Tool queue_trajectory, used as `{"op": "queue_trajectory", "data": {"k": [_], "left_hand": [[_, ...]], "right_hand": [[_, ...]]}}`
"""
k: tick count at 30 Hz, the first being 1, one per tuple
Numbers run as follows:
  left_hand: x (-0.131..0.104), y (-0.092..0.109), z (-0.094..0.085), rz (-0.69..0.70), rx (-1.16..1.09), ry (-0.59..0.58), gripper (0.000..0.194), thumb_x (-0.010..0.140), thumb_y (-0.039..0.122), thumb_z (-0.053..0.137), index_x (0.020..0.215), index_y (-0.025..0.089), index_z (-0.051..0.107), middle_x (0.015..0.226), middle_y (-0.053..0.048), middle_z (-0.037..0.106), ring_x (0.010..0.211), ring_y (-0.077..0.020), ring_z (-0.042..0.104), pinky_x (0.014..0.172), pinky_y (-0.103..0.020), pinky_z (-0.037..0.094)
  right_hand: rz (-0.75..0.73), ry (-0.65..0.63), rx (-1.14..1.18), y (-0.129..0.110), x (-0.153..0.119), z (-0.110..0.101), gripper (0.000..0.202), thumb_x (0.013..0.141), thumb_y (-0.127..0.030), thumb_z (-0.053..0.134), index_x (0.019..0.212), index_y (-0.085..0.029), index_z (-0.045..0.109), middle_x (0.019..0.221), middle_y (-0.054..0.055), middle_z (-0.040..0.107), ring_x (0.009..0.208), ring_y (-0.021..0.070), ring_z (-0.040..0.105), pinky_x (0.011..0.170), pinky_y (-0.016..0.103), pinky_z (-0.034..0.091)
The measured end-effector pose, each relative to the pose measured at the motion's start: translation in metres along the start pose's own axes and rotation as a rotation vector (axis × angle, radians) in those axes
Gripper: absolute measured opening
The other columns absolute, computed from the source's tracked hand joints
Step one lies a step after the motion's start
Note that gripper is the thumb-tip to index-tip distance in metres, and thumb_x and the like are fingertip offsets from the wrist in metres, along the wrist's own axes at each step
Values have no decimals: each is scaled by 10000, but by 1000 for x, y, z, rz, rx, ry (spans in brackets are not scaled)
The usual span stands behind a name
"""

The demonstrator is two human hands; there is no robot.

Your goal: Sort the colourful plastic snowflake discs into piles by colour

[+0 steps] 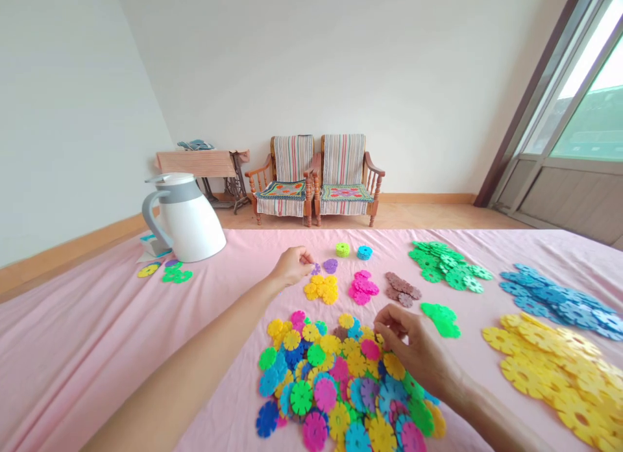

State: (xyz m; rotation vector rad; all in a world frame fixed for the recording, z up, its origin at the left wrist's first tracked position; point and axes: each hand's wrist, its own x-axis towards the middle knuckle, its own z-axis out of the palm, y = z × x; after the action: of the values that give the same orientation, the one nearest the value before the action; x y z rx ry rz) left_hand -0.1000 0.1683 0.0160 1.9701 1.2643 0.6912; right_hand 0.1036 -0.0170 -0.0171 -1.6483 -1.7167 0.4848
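My left hand reaches over the cloth, its fingers pinched on a purple snowflake disc. Right beside that disc lies a small purple stack. At the right edge of a mixed pile of colourful snowflake discs is my right hand, fingers curled together; whatever they may hold is hidden. Small sorted groups lie around: yellow discs, pink discs, brown discs and bright green discs.
Lime and blue stacks stand farther back. Larger green, blue and yellow heaps lie to the right. A white jug stands at left near a few loose discs. Two armchairs are beyond the pink-covered table.
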Motion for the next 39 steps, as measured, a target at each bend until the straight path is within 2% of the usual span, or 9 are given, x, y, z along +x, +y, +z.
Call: {"op": "queue_trajectory", "data": {"k": [6,10,14,20,23,26,34,37,39], "left_hand": [[47,-5,38,-55,84,24,322,897,313,519,1181,162,514,1180,-85,550,982,-205,580,817,-418,506],[43,-8,37,-22,109,85,215,852,261,574,1033,148,597,1055,-76,612,913,-193,608,790,-343,505],[12,-7,25,67,99,141,67,763,177,592,813,150,628,846,-38,655,730,-151,634,657,-236,484],[-63,0,5,140,77,122,108,770,235,538,793,163,615,711,2,649,538,-112,585,511,-205,437],[-99,-1,1,140,87,155,120,790,245,510,802,168,601,653,15,625,520,-112,559,493,-203,420],[-124,-5,0,144,81,204,137,818,275,494,787,175,583,667,9,621,554,-118,565,517,-209,434],[-140,-25,-6,97,4,322,151,814,313,493,812,182,568,654,13,600,573,-135,590,536,-222,470],[-142,-33,-12,96,-7,341,174,812,345,503,833,184,567,656,15,591,561,-136,587,538,-226,474],[-145,-37,-17,112,15,358,178,812,351,506,841,188,571,691,7,602,587,-139,591,561,-230,478]], "right_hand": [[16,19,-14,-1,1,0,164,819,-244,453,701,-206,560,535,-32,550,511,123,519,516,230,375],[7,26,-9,-5,1,-2,167,818,-241,450,697,-204,560,545,-28,552,515,120,511,514,230,372],[13,19,5,-7,2,-6,169,824,-240,448,701,-205,559,564,-21,566,528,123,520,513,233,377],[-112,-30,-23,-11,-1,-8,106,789,-250,529,760,-214,625,747,15,627,695,155,573,636,272,430],[-187,-68,-83,-14,-5,-9,104,760,-255,586,839,-234,650,858,26,635,845,192,563,767,324,417],[-197,-96,-131,-14,-7,-8,125,741,-241,607,860,-241,648,867,22,631,868,205,545,790,345,395],[-144,-82,-69,-12,-7,-2,124,685,-177,592,805,-211,597,822,16,607,805,187,537,738,324,403],[-89,-141,54,-18,-5,-7,22,721,-179,561,712,-199,561,716,-8,602,700,148,543,654,271,412],[-63,-167,118,-20,0,-12,71,747,-194,545,677,-194,551,646,-22,587,625,126,531,589,242,396]]}}
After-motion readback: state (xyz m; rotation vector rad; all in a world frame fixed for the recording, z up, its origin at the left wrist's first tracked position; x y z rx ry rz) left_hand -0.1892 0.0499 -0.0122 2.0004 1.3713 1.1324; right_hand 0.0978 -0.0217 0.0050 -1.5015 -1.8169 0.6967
